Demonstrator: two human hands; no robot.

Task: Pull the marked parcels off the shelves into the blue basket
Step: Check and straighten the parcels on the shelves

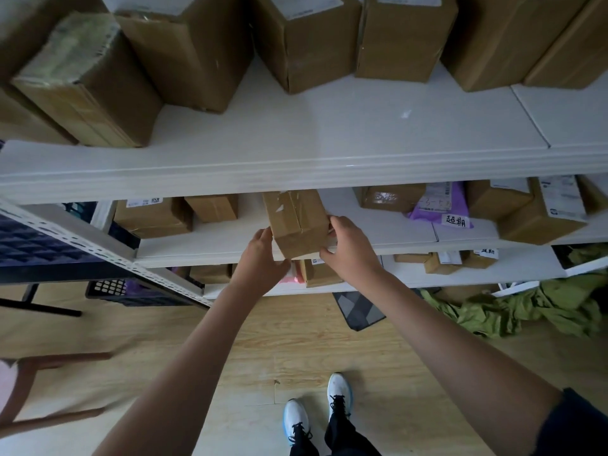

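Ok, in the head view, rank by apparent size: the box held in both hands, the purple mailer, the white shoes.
1. Held box
2. Purple mailer, partly hidden, so unsure
3. Each white shoe, though farther away

A row of large boxes [306,37] stands at the back of the top shelf [329,136]. On the middle shelf [230,238] below, a parcel [297,222] juts over the front edge, the left hand [263,258] on its left side, the right hand [348,245] on its right. A mailer bag [441,209] lies further right among other boxes. A crate [112,287] sits on the floor [296,350] at lower left.
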